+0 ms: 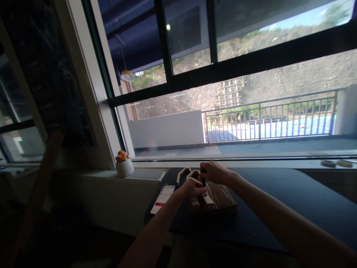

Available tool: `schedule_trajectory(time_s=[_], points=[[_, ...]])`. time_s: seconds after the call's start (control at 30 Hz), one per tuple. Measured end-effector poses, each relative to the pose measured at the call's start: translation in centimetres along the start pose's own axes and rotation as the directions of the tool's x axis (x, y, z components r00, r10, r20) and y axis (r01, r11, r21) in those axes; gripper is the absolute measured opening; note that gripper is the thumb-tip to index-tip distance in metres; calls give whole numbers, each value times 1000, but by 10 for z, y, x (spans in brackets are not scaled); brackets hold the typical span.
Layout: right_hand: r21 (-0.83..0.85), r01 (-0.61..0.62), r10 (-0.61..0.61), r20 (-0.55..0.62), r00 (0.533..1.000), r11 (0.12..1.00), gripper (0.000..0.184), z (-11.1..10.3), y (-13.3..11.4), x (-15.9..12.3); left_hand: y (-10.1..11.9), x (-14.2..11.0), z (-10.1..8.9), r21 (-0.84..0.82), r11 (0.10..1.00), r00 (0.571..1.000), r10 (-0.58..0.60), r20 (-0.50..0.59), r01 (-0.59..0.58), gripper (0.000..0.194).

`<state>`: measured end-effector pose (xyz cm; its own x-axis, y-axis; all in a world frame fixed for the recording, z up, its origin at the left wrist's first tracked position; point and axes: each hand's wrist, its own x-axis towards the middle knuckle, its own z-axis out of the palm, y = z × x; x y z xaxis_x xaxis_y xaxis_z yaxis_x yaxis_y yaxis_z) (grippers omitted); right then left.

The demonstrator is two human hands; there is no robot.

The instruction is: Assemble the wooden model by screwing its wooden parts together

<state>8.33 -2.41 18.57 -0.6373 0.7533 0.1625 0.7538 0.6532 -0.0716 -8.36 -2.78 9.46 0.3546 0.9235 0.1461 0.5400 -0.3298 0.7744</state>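
My right hand is closed around a small tool with a dark handle, which points down; its tip and exact kind are hidden. Close below and to the left, my left hand has its fingers pinched together near the tool's lower end, and what they grip is hard to make out. Beneath both hands is a pale wooden piece, beside a brown wooden block on the dark table. Curved pale wooden pieces lie just behind my left hand.
A phone with a lit screen lies at the table's left edge. On the radiator ledge stands a white jar with an orange top. Rolls of tape rest on the sill at the right. A window rises behind the table.
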Motion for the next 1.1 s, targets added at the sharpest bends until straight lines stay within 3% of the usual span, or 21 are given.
schedule_trajectory(time_s=[0.23,0.5,0.93,1.1], points=[[-39,-65,64,-37,997,997,32,7,-7,-1,-1,0,1,31,999,999,-7,-32,8,35],[14,127,-127,36,991,992,30,1,2,-4,5,-1,-1,42,999,1000,-20,1,20,29],[-82,-59,58,-15,998,995,32,8,-2,-6,0,4,2,110,993,999,-26,-40,30,24],[-43,66,-64,29,997,997,31,0,2,-7,1,4,1,105,994,999,-41,-16,43,26]])
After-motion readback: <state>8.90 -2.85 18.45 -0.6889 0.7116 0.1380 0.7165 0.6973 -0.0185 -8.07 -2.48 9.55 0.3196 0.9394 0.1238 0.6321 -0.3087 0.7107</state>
